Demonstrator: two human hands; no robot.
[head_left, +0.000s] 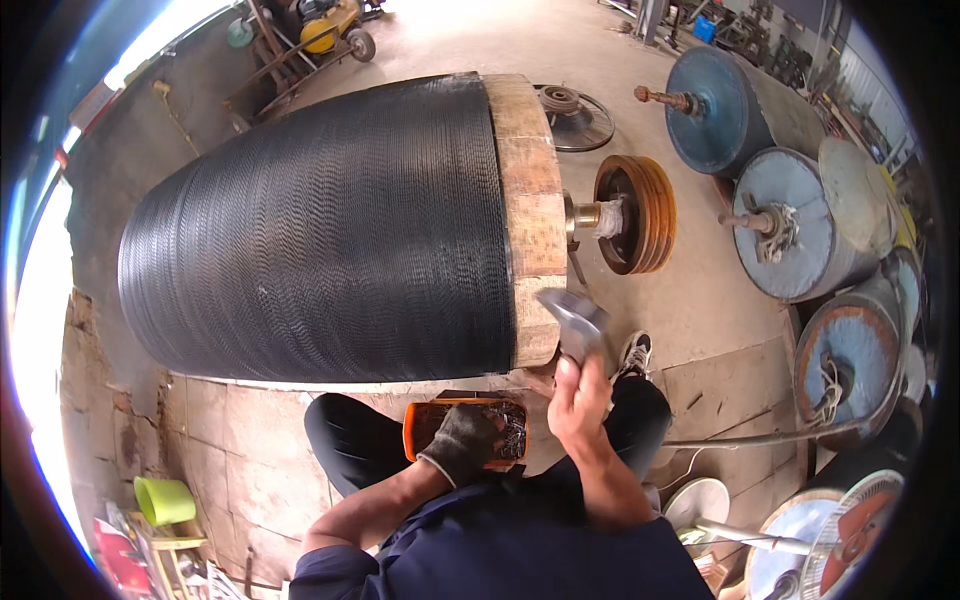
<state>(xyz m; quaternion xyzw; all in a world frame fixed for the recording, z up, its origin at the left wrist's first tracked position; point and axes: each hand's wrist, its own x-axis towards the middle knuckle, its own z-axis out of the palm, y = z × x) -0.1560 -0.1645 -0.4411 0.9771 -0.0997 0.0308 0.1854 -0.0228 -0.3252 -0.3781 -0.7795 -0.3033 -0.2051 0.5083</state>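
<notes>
My left hand (462, 443), in a dark grey glove, reaches into an orange tray (408, 435) between my knees. Thin metal nails (513, 432) lie in the tray beside the glove, whose fingertips are hidden. Bare and raised, my right hand (580, 398) is closed round a hammer, its grey metal head (578, 318) pointing up and slightly blurred. Just behind the hammer is the pale wooden block end (535, 185) of a big drum, wrapped in ridged black material (320, 240). The drum lies across in front of me.
From the drum's end a shaft (583, 215) leads to a rusty orange grooved pulley (650, 215). A spoked wheel (580, 120) lies beyond. Several blue-ended rollers (785, 225) line the right side. A fan (855, 540) stands at lower right, a green container (165, 500) at lower left.
</notes>
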